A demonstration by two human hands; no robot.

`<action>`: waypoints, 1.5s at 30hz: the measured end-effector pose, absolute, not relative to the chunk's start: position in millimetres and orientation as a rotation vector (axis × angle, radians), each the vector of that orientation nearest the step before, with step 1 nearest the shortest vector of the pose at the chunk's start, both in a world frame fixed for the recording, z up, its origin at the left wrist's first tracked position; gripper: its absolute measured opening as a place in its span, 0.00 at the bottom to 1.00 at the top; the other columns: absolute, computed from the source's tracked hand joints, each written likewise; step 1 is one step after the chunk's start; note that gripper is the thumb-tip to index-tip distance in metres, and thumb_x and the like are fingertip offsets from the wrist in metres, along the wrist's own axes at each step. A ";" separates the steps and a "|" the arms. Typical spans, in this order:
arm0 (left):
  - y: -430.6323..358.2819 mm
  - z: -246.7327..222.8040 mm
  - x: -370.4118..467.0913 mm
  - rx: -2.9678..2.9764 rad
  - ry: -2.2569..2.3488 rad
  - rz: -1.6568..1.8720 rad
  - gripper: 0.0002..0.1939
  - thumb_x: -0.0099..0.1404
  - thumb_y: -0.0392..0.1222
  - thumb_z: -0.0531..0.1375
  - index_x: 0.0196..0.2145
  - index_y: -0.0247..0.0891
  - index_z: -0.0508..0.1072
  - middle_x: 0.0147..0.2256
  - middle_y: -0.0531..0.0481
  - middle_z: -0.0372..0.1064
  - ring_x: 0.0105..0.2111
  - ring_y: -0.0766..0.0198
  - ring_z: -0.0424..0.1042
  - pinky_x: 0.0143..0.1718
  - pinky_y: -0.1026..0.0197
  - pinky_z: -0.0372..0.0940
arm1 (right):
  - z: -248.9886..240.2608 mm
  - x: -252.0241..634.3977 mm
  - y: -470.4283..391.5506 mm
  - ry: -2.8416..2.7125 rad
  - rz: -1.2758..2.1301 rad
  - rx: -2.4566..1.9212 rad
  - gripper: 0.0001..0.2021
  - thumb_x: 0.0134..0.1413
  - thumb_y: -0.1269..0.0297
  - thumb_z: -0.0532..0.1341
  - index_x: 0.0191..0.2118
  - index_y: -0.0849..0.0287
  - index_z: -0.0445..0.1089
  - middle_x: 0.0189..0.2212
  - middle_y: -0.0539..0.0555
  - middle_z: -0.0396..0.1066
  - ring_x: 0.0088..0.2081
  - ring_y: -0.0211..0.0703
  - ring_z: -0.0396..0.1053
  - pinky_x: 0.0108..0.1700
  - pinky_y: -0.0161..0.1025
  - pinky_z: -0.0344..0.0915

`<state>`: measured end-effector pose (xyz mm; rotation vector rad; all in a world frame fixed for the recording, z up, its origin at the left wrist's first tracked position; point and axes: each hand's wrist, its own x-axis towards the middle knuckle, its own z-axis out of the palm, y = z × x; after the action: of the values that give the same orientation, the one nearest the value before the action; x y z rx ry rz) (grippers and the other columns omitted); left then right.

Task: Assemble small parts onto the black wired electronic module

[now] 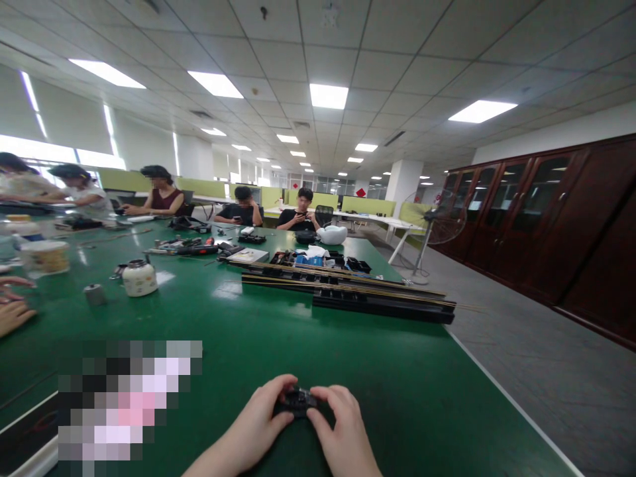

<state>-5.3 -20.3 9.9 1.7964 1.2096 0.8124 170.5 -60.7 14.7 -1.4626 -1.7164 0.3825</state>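
A small black part (299, 401), curved and with some detail on its upper face, is held between my two hands just above or on the green table (233, 361); which of these I cannot tell. My left hand (262, 412) pinches its left end with thumb and fingers. At its right end, my right hand (342, 417) grips it the same way. The exact kind of part is too small to make out, and the fingertips cover both its ends.
Long black rails (382, 301) with thin brass-coloured rods lie across the table ahead. A cream jar (140, 278) and a grey cylinder (94, 295) stand left. Hand tools (191, 246) lie farther back. Another person's hand (14, 315) rests at the left edge. A fan (427, 232) stands beyond the table.
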 end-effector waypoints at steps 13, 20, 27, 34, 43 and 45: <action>-19.0 9.9 -5.0 1.871 1.195 0.756 0.22 0.50 0.38 0.58 0.45 0.40 0.67 0.42 0.47 0.68 0.42 0.58 0.64 0.46 0.56 0.55 | 13.1 171.5 -58.7 -1.949 0.355 -1.492 0.13 0.43 0.68 0.63 0.37 0.45 0.71 0.41 0.49 0.71 0.47 0.52 0.63 0.49 0.52 0.56; -21.3 13.8 -3.9 1.910 1.216 0.716 0.22 0.50 0.39 0.57 0.45 0.41 0.66 0.42 0.48 0.68 0.41 0.59 0.63 0.46 0.57 0.55 | 23.1 168.1 -62.3 -1.956 0.394 -1.557 0.12 0.44 0.69 0.62 0.37 0.47 0.71 0.41 0.49 0.71 0.47 0.48 0.63 0.49 0.48 0.55; -22.6 15.8 -3.5 1.958 1.243 0.652 0.23 0.50 0.38 0.56 0.47 0.41 0.64 0.41 0.49 0.68 0.41 0.61 0.63 0.46 0.58 0.56 | 27.6 165.7 -64.5 -1.931 0.435 -1.589 0.12 0.43 0.70 0.61 0.36 0.48 0.70 0.41 0.48 0.70 0.46 0.46 0.63 0.50 0.45 0.53; -21.0 9.3 -5.1 1.953 1.197 0.737 0.24 0.51 0.38 0.57 0.48 0.42 0.64 0.45 0.48 0.66 0.43 0.59 0.63 0.49 0.56 0.54 | 22.7 168.1 -62.9 -1.907 0.436 -1.552 0.12 0.41 0.70 0.62 0.35 0.49 0.71 0.40 0.49 0.70 0.46 0.46 0.64 0.49 0.45 0.55; -21.0 9.0 -3.4 1.699 1.061 0.869 0.20 0.49 0.38 0.60 0.43 0.42 0.67 0.42 0.47 0.67 0.42 0.57 0.64 0.49 0.54 0.54 | 17.7 170.9 -62.0 -1.850 0.406 -1.392 0.17 0.40 0.74 0.62 0.37 0.48 0.70 0.39 0.50 0.71 0.45 0.47 0.66 0.48 0.48 0.60; -21.1 10.1 -1.0 1.582 0.971 0.888 0.20 0.50 0.38 0.60 0.43 0.41 0.66 0.42 0.48 0.66 0.41 0.59 0.65 0.48 0.55 0.55 | 19.3 170.6 -62.2 -1.786 0.464 -1.353 0.17 0.40 0.75 0.61 0.38 0.49 0.70 0.40 0.51 0.70 0.45 0.46 0.66 0.48 0.46 0.61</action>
<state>-1.0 -21.1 10.1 1.5816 0.9714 0.8878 170.6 -62.2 19.3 -1.3533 -1.7856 0.4644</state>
